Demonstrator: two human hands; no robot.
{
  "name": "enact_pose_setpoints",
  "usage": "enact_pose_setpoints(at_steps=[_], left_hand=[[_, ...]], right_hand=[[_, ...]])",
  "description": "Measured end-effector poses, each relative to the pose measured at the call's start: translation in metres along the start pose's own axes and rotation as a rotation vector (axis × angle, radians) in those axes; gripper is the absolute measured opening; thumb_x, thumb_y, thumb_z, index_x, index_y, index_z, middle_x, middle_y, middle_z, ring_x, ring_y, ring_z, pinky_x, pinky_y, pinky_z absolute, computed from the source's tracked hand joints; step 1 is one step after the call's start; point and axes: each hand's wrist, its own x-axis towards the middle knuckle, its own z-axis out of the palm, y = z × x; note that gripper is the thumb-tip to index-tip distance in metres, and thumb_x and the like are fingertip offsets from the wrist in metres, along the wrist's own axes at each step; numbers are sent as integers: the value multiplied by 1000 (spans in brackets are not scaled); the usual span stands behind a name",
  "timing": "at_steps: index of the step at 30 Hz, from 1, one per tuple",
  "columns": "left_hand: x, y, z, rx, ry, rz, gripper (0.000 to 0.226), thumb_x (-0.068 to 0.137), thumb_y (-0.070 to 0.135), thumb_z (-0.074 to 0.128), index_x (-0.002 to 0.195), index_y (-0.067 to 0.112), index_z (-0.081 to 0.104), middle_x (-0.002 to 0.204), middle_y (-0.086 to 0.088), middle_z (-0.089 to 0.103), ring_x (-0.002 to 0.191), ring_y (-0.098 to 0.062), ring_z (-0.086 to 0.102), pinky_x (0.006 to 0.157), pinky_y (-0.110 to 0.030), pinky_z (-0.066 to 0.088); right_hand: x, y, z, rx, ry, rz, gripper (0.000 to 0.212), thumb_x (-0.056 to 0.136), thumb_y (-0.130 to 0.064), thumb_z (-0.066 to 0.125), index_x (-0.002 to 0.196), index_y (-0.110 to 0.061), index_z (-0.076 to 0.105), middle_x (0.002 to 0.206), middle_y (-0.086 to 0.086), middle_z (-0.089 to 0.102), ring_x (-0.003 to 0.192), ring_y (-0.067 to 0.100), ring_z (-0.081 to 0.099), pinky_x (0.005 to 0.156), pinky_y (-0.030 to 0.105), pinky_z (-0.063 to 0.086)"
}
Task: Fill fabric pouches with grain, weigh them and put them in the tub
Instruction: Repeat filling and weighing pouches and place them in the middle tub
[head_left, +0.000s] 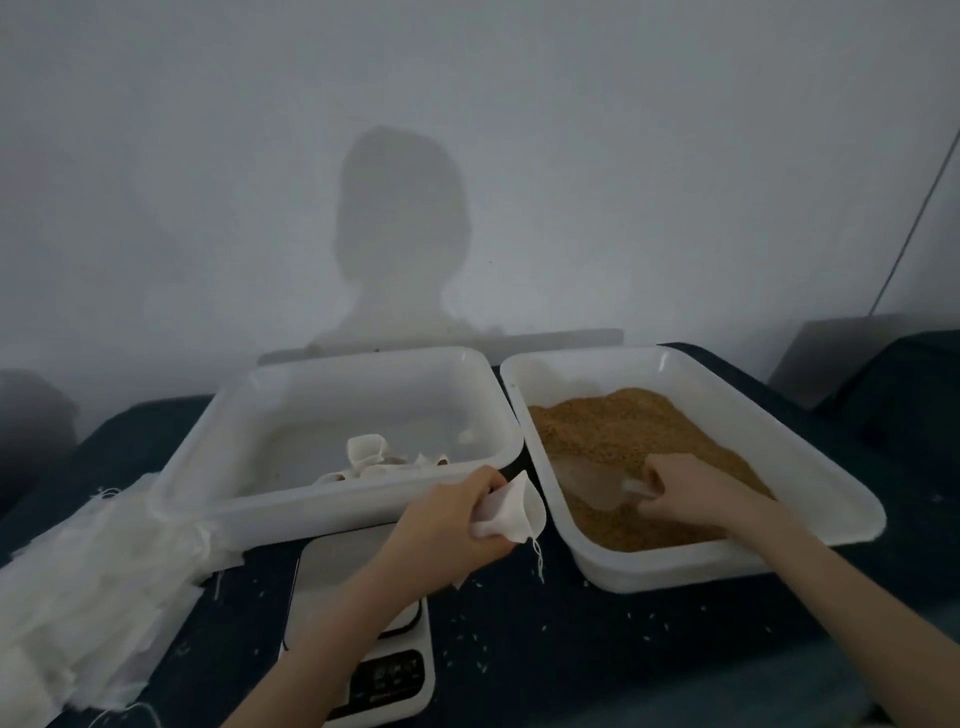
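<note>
Head view: left hand (457, 514) grips a pouch (511, 512) open; right hand (685, 486) clutches a scoop (597, 480) in the grain (623, 431).

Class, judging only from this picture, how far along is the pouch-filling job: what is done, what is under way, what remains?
Done: a few pouches already lie in the left tub. Under way: the left hand holds an open pouch while the right hand works a scoop in the grain. Left: weighing on the scale, plus the stack of empty pouches.
</note>
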Motion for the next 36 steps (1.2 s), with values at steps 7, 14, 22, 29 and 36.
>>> enact_pose_setpoints(at_steps=[7,14,22,29,36], left_hand=[[-3,-10,-7,-13,21,-47,26,73,45,65,93,46,48,80,18,62,71,3,58,61,-15,44],[-2,-7,2,-16,-21,-40,30,70,52,61,95,45,48,80,18,63,71,2,58,61,-15,43],[-4,-10,9,-21,-49,-33,28,67,57,58,91,53,45,87,27,62,75,5,60,57,-11,43],[-4,-10,12,-63,-54,-31,31,68,55,60,96,53,45,91,29,61,77,5,61,58,-12,45],[-10,-17,6,-54,-42,-37,27,69,55,59,92,50,47,86,28,62,72,6,59,57,-13,42]], right_hand=[[-14,34,-32,-84,102,59,20,85,-39,58,87,-24,44,88,-4,56,73,8,49,59,23,36],[-15,26,-51,-224,165,99,17,76,-37,63,76,-25,51,81,-6,56,69,9,52,57,23,42],[20,9,-14,137,54,7,16,80,-30,67,80,-19,55,81,-1,61,64,10,52,53,23,42],[34,12,5,365,-57,-33,24,93,-38,56,110,-23,48,97,-3,62,79,9,61,62,23,50],[32,19,1,525,45,-77,31,94,-31,57,121,-20,45,103,-4,62,79,7,66,61,17,52]])
